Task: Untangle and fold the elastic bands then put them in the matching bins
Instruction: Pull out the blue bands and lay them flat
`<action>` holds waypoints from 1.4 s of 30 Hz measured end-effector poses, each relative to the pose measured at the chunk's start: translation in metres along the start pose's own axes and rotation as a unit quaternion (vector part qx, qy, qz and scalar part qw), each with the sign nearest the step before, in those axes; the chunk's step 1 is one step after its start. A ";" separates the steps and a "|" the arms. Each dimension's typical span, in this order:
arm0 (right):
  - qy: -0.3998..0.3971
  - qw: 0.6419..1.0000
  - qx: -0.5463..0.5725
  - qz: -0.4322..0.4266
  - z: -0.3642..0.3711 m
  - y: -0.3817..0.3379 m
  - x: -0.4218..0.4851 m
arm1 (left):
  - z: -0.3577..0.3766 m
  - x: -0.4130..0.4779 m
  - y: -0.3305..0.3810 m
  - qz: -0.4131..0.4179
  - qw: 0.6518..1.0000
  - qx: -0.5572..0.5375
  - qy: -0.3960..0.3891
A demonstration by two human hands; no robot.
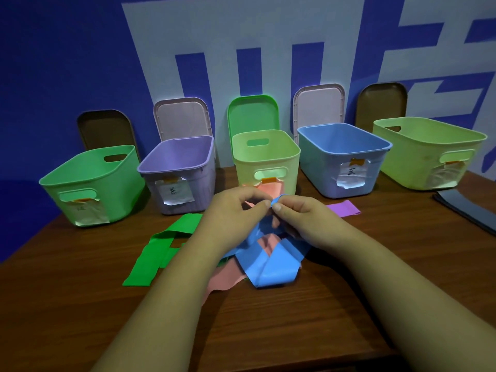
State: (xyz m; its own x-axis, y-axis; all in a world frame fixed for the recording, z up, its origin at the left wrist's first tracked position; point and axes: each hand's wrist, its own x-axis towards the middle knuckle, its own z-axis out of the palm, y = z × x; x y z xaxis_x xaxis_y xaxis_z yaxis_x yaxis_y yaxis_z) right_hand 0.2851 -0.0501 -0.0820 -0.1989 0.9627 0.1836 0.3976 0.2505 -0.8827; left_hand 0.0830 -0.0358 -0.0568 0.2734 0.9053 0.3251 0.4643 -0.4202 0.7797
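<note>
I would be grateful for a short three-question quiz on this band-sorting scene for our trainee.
1. Multiple choice: which colour of band do the left hand and the right hand pinch together? A green, B blue, C purple.
2. True or false: the purple band lies on the table, to the right of the right hand.
3. What colour is the band lying on the table to the left of the left hand?
Key: 1 B, the blue band. 2 True. 3 Green, the green band.
</note>
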 end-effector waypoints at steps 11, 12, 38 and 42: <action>-0.006 0.998 -0.068 -0.012 -0.001 -0.012 -0.006 | 0.002 -0.003 0.004 -0.022 1.000 -0.006 0.016; -0.003 0.997 -0.070 -0.013 0.000 -0.013 -0.006 | 0.002 -0.003 0.004 -0.025 0.999 -0.008 0.018; 0.300 0.920 0.192 0.162 -0.016 -0.011 0.005 | -0.032 -0.007 0.006 0.219 0.918 0.109 0.312; 0.304 0.890 0.297 0.164 -0.019 -0.015 0.004 | -0.034 -0.013 0.007 0.202 0.962 0.179 0.052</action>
State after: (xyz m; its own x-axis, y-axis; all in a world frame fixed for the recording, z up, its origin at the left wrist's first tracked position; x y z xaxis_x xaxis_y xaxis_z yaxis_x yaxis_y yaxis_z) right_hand 0.2953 -0.0475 -0.0601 0.4339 0.8969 -0.0856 -0.2338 0.0203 -0.9721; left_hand 0.0536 -0.0487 -0.0374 0.4149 0.6576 0.6288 0.6037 -0.7160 0.3506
